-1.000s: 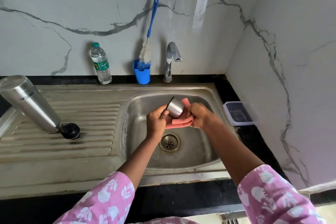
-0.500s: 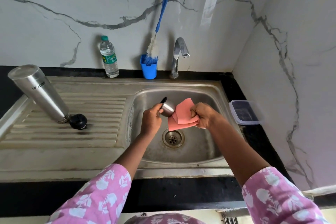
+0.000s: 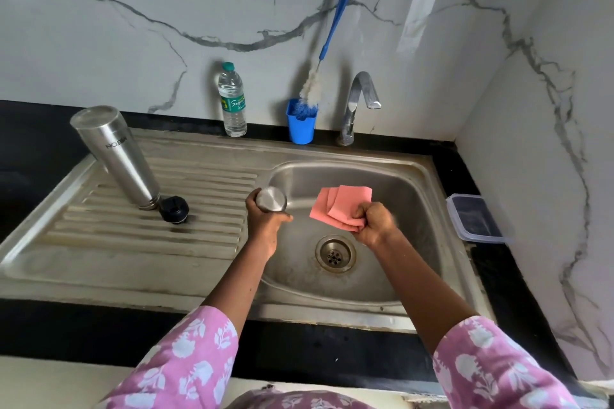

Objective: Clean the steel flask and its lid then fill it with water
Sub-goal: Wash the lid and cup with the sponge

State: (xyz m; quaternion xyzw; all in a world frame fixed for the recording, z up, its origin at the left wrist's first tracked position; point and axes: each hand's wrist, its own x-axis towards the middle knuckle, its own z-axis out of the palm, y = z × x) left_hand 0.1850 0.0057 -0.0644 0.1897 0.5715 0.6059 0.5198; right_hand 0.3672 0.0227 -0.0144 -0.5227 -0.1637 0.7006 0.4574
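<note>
head view: round steel lid [image 3: 270,198], folded pink cloth [image 3: 339,206]

Home kitchen, washing-up corner. A steel sink [image 3: 415,202] basin lies under both hands, the left hand [image 3: 265,226] gripping a steel lid [image 3: 270,198], the right hand [image 3: 373,224] a pink cloth [image 3: 342,206]. The ribbed drainboard [image 3: 133,242] runs off left of the left hand. Beyond the hands a chrome tap [image 3: 360,100] rises at the marble-look wall [image 3: 133,26]; beside it a bottle brush [image 3: 327,40] stands in a blue cup [image 3: 300,128], a water bottle [image 3: 232,103] further left. Black countertop [image 3: 33,129] frames it, a plastic container [image 3: 478,219] right of the right hand.
</note>
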